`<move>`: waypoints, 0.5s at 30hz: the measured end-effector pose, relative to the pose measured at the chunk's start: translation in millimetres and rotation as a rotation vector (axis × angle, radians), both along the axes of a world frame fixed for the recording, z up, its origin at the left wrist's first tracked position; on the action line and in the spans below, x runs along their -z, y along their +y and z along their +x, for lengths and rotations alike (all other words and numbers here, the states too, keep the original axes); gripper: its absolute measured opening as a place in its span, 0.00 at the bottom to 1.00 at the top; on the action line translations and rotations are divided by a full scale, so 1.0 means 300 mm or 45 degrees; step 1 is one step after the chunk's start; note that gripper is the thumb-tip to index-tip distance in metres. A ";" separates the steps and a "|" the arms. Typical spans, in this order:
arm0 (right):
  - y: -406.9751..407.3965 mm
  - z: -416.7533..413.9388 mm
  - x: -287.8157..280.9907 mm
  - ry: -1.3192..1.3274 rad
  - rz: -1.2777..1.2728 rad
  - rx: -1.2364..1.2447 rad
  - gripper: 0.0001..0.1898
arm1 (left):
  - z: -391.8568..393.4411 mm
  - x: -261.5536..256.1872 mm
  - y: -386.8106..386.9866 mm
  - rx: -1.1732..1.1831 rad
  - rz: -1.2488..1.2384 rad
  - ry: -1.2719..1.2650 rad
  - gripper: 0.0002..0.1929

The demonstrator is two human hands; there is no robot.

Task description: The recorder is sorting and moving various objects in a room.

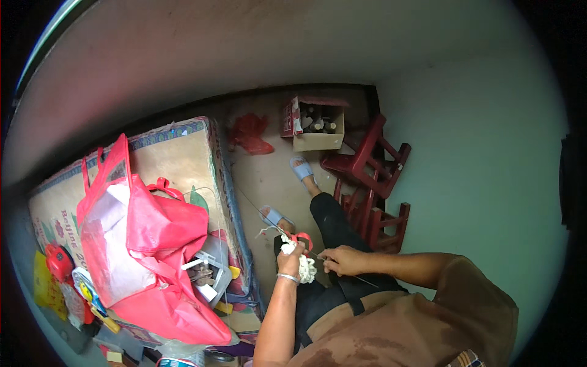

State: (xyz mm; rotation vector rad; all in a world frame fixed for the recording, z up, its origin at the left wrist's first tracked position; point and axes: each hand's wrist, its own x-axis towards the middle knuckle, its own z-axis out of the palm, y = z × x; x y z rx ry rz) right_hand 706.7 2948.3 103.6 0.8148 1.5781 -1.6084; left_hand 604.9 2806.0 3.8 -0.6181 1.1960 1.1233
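My left hand (290,261) is closed around a bunched piece of cream knitted or crocheted yarn work (307,269) above my lap. A red strip (303,238) loops out beside it, and a loose yarn end sticks out towards my foot. My right hand (338,260), just to the right of the bundle, pinches a long thin needle or rod (367,280) that passes between its fingers. Another thin line, a needle or cable, runs from the work up and left past my slippered foot. How the yarn sits on the needle is hidden by my fingers.
To the left, a pink bag (169,225) and an open plastic box (222,275) lie on a mattress (174,151). Ahead stand a carton of bottles (316,142) and a red plastic bag (252,135). Dark red stools (362,165) are at the right, by the wall.
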 end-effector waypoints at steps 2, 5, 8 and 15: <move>0.117 -0.007 0.090 -0.039 -0.016 -0.106 0.16 | 0.040 0.021 0.015 -0.059 -0.005 -0.114 0.04; 0.334 0.056 0.380 -0.093 0.133 0.136 0.16 | 0.109 0.055 0.053 0.021 -0.022 -0.141 0.05; 0.620 0.017 0.563 -0.214 0.773 0.249 0.17 | 0.132 0.046 0.149 -0.099 0.014 -0.284 0.07; 1.090 -0.168 0.757 0.139 1.585 -0.220 0.33 | 0.174 0.132 0.416 -0.335 0.070 -0.427 0.09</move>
